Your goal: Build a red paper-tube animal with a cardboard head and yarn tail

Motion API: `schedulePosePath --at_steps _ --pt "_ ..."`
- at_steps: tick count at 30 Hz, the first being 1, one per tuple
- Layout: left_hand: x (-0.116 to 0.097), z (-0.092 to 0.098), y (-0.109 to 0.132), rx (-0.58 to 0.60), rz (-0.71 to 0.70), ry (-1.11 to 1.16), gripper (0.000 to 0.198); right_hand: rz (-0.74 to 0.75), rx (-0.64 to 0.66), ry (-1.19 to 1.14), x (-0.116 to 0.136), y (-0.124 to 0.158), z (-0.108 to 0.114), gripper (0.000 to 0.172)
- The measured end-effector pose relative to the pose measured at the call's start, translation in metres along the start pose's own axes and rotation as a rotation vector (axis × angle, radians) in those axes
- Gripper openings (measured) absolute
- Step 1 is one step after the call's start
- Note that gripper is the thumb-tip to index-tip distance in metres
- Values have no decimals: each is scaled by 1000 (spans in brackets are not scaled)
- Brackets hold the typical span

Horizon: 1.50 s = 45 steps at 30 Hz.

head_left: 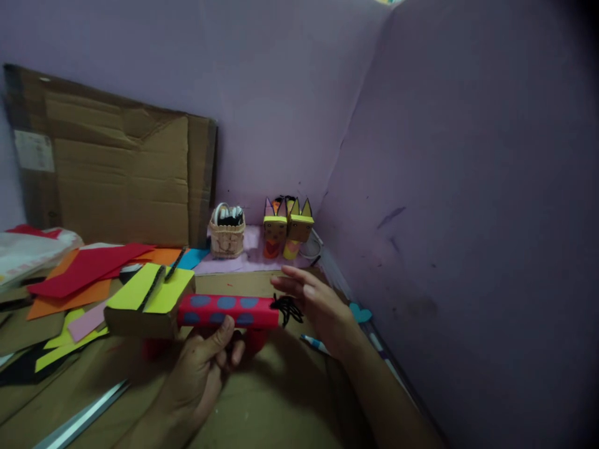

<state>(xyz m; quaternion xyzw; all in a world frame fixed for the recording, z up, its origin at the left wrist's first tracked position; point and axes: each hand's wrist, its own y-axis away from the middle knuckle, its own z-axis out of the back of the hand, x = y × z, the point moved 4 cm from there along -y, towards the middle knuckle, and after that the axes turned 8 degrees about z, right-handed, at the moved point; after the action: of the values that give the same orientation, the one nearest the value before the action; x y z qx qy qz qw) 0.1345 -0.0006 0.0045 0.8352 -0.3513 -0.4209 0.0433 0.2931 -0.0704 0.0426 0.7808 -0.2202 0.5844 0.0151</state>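
In my left hand [206,368] is a handmade paper animal, thumb on its near side and fingers curled underneath. Its body is a red paper tube [253,305] with blue spots, lying sideways. At the left end sits a cardboard box head [145,324] with a yellow top and dark strips standing on it. Black curly strands [287,307] stick out of the right end like a tail. Dark red parts show dimly below the body. Beside those strands my right hand [327,308] is raised, fingers stretched and apart, holding nothing; whether a fingertip touches them I cannot tell.
Coloured paper sheets [93,268] are heaped at left, with a long blade-like thing [88,415] nearer me. Large cardboard [116,168] leans on the wall. Behind stand a small basket [228,240] and two similar paper animals [287,227]. A marker [314,343] and blue heart [360,313] lie right.
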Motion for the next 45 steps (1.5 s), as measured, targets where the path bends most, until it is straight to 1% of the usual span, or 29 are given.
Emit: schedulePosePath --at_steps 3,5,8,11,14,18,20,22,25,26,27,29,31,32,35,39,41,45 --pt "-1 0 0 22 -9 -45 41 -173 -2 -55 -13 -9 -4 48" --pt "0 1 -1 19 -2 -70 39 -233 -37 -57 -19 -12 -3 50" --pt "0 1 -1 17 -9 -75 39 -218 -90 -44 -21 -14 2 43" --pt "1 0 -1 19 0 -71 41 -216 -86 -17 -18 -14 6 33" --pt "1 -1 -1 18 -10 -72 41 -251 -46 7 -14 -16 8 31" --pt "1 0 -1 18 -22 -70 33 -278 76 100 -8 -20 7 28" --pt "1 1 -1 24 -18 -66 37 -295 132 177 -6 -22 6 25" --pt "1 0 0 29 -15 -64 39 -304 146 253 -6 -24 7 19" --pt "0 -1 0 30 -18 -62 35 -283 132 327 -8 -28 8 9" --pt "0 -2 0 32 -17 -59 34 -260 129 331 -8 -29 9 9" --pt "0 -2 1 32 -15 -52 34 -230 134 327 -8 -30 8 13" --pt "1 -3 1 39 5 -43 33 -167 176 301 -6 -32 6 27" --pt "1 -4 1 48 11 -47 31 -124 271 287 -3 -34 2 38" --pt "0 -4 1 49 2 -47 30 -113 329 295 -2 -35 0 38" --pt "0 -3 1 44 -10 -41 31 -48 475 365 2 -40 -6 27" --pt "2 -2 1 47 1 -18 43 55 577 442 6 -46 -10 16" --pt "3 -1 0 52 -11 -14 49 61 583 467 6 -49 -9 13" --pt "2 -2 0 51 -33 -46 39 19 515 525 3 -51 -6 17"
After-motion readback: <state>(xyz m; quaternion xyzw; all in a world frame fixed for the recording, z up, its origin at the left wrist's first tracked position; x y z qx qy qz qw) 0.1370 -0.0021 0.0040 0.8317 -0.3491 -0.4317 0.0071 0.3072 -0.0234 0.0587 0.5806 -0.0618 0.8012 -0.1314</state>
